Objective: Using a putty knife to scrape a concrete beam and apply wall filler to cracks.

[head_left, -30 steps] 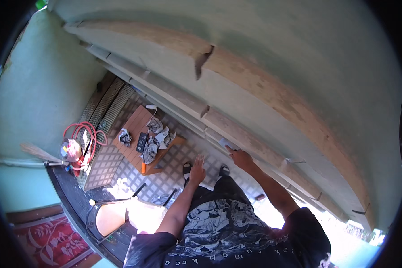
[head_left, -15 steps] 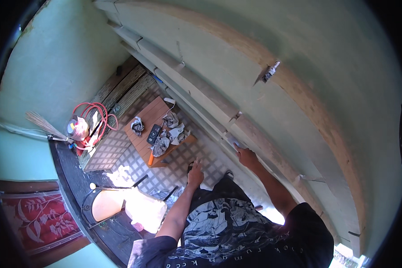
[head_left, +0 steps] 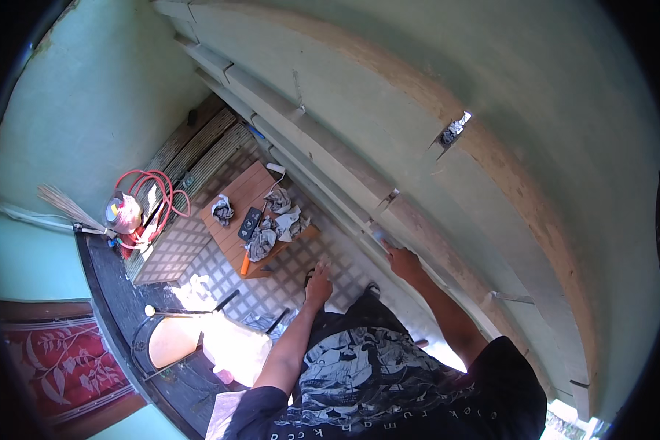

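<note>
My right hand (head_left: 405,265) is closed around a small flat tool with a pale end (head_left: 380,235), possibly a scraper; its exact kind is hard to make out. That end lies at the lower ledge (head_left: 367,224) of the pale green wall on my right. My left hand (head_left: 317,284) hangs in front of my body, fingers loosely apart, holding nothing. Ahead stands a small brown wooden table (head_left: 236,192) bearing crumpled newspaper (head_left: 261,240), a black box-shaped device (head_left: 250,222) and an orange-handled tool (head_left: 245,263).
Crumpled paper (head_left: 453,132) fills a notch in the upper ledge (head_left: 513,176). A red hose (head_left: 172,192) and a stick broom (head_left: 73,205) lie at the left. A chair (head_left: 176,343) with pale cloth (head_left: 235,348) stands at lower left.
My right hand has shifted slightly with the tool along the wall ledge. My left hand has moved a little, its fingers bending more. The whole view has shifted slightly.
</note>
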Motion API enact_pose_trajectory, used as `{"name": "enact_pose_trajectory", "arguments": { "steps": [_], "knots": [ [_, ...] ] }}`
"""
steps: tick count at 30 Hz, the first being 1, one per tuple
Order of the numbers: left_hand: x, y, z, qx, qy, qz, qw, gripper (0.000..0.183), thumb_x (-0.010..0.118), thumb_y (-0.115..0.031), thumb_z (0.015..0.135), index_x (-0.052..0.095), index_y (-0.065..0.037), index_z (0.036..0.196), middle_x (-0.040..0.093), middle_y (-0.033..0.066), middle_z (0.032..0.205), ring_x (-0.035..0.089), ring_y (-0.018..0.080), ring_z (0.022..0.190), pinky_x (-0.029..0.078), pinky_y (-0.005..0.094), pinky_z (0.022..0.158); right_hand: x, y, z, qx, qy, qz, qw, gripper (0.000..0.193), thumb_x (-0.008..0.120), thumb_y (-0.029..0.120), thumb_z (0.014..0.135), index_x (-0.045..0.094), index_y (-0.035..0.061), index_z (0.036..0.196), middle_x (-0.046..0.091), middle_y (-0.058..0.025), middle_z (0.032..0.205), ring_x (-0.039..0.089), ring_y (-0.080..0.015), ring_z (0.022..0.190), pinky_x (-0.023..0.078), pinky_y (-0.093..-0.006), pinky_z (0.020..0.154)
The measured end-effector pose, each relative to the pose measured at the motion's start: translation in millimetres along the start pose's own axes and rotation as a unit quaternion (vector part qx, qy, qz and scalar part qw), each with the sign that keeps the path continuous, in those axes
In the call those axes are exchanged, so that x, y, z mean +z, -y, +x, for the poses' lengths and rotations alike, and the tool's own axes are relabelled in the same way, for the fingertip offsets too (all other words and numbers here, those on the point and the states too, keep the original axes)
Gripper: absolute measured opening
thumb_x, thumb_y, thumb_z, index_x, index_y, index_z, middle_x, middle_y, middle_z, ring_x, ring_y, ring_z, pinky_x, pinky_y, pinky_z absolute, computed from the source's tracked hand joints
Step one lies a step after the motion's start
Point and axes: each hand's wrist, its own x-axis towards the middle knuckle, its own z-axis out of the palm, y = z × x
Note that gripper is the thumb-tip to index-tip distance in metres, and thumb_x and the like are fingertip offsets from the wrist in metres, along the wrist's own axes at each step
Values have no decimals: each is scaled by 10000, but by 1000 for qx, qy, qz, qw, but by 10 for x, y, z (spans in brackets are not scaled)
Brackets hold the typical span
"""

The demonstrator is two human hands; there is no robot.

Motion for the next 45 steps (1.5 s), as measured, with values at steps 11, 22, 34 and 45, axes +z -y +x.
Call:
{"name": "enact_pose_trajectory", "arguments": {
  "steps": [11, 22, 34, 45],
  "knots": [
    [36, 120, -70, 10, -10, 8, 1000, 620, 502, -11, 718, 385, -77, 1323, 294, 164, 1430, 352, 345, 1271, 430, 412, 946, -169, 171, 94, 26, 45, 20, 998, 468, 517, 277, 884, 427, 203, 1337, 628, -221, 872, 624, -376, 813, 500, -470, 739],
    [26, -45, -55, -3, 19, -5, 1000, 584, 492, -41, 732, 400, -82, 1307, 286, 127, 1444, 507, 357, 1110, 470, 433, 863, -112, 264, 313, 23, 40, 38, 998, 465, 510, 273, 880, 433, 226, 1337, 629, -225, 840, 620, -392, 801, 492, -499, 716],
    [-45, -59, 139, 13, 119, -79, 990, 586, 438, -35, 762, 366, -78, 1342, 359, 170, 1394, 378, 339, 1249, 361, 410, 1008, -311, 362, 37, 122, 38, 110, 986, 464, 552, 242, 855, 470, 176, 1307, 629, -230, 880, 605, -403, 869, 480, -479, 780],
    [182, -1404, 775, 420, 28, 251, 872, 748, 593, -74, 725, 298, -180, 1404, 462, 120, 1217, 463, 244, 1084, 401, 367, 861, 246, 176, -1660, 322, -32, 233, 917, 535, 582, 205, 789, 462, 183, 1310, 646, -192, 922, 615, -388, 863, 491, -469, 775]
  ]
}}
